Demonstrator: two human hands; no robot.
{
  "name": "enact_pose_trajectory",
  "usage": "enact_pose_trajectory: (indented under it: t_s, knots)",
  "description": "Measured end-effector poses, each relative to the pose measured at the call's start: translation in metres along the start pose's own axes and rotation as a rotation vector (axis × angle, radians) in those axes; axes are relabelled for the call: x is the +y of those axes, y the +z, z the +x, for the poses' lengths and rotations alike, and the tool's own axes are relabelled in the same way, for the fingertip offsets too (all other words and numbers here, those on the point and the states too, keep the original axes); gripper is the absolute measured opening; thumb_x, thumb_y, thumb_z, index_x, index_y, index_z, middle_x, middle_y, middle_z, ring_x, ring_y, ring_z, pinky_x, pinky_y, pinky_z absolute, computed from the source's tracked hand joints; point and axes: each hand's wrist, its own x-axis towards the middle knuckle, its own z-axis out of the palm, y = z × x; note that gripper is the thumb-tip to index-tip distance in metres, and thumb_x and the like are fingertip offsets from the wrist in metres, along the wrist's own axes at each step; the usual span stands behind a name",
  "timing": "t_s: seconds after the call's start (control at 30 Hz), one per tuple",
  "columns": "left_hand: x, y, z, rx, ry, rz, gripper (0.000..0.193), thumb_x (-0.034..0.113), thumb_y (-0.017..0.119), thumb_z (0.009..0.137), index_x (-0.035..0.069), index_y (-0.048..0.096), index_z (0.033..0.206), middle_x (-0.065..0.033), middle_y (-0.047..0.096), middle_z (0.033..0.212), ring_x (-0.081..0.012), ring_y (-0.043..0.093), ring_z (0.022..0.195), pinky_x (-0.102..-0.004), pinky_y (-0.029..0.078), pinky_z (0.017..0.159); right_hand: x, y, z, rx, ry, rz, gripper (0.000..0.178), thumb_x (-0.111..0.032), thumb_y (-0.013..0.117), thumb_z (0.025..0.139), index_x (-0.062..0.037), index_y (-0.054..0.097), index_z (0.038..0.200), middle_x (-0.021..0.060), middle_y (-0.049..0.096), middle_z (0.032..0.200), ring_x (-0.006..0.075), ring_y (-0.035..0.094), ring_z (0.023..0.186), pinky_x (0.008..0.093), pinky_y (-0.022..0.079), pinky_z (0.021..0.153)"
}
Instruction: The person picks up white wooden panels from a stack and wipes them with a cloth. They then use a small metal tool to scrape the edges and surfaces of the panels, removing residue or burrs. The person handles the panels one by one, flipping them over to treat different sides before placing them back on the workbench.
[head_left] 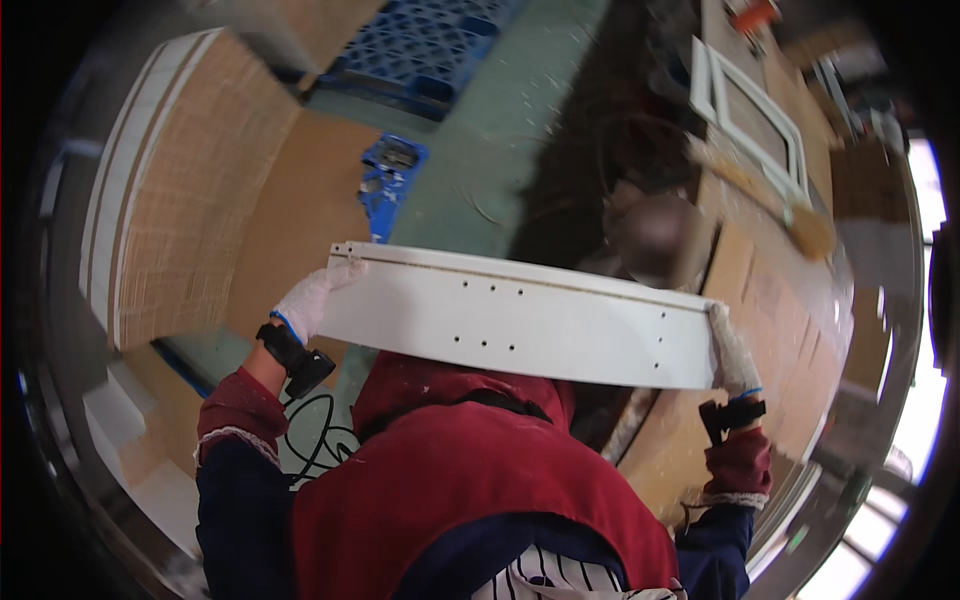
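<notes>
A long white panel (570, 325) with several small drilled holes and a groove along its far edge is held level across my front. My left hand (312, 298), in a white glove, grips its left end. Around the right end my right hand (736, 350), also gloved in white, is closed. The fingers of both hands are partly hidden by the panel.
A tall stack of boards (205, 180) stands at the left. On the right runs a wooden workbench (770, 345) bearing a brush (765, 195) and a white frame (750, 110). A blue pallet (415, 50) and a blue piece (385, 190) lie ahead. Black cable (315, 435) coils at lower left.
</notes>
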Motion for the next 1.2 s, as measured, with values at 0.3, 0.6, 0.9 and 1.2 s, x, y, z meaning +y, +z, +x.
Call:
enact_pose_trajectory:
  t_s: [0.3, 0.6, 0.9, 1.2]
  knots:
    - [-0.098, -0.186, -0.060, 0.557, 0.228, 0.410, 0.042, 0.035, 0.058, 0.089, 0.004, 0.060, 0.118, -0.0075, 0.068, 0.096, -0.0176, 0.067, 0.086, -0.0300, 0.051, 0.074, -0.122, 0.256, 0.128, -0.439, -0.109, -0.028, 0.065, -0.056, 0.044, 0.095, -0.0002, 0.054, 0.126, 0.0066, 0.061, 0.114, 0.0147, 0.058, 0.095, 0.0293, 0.048, 0.082]
    - [-0.221, -0.117, -0.124, 0.985, 0.402, -0.493, 0.041, 0.034, 0.054, 0.091, 0.001, 0.062, 0.113, -0.0103, 0.065, 0.107, -0.0170, 0.058, 0.100, -0.0322, 0.043, 0.091, -0.306, 0.494, 0.178, -0.843, -0.313, -0.471, 0.075, -0.065, 0.047, 0.088, 0.0032, 0.060, 0.116, 0.0093, 0.064, 0.100, 0.0149, 0.057, 0.089, 0.0314, 0.047, 0.076]
    - [-0.287, 0.035, -0.100, 1.393, 0.538, -1.688, 0.036, 0.029, 0.061, 0.087, 0.003, 0.061, 0.111, -0.0049, 0.065, 0.100, -0.0157, 0.061, 0.091, -0.0297, 0.048, 0.081, -0.342, 0.751, 0.053, -1.148, -0.899, -1.301, 0.072, -0.063, 0.046, 0.087, 0.0030, 0.060, 0.111, 0.0209, 0.066, 0.094, 0.0288, 0.062, 0.090, 0.0361, 0.045, 0.082]
    - [-0.318, 0.021, -0.134, 1.627, 0.644, -1.944, 0.042, 0.026, 0.062, 0.086, -0.002, 0.057, 0.118, -0.0106, 0.065, 0.104, -0.0213, 0.064, 0.089, -0.0337, 0.052, 0.081, -0.300, 0.869, -0.157, -1.408, -1.220, -1.428, 0.059, -0.051, 0.050, 0.089, 0.0029, 0.061, 0.112, 0.0176, 0.065, 0.104, 0.0261, 0.060, 0.096, 0.0369, 0.044, 0.085]
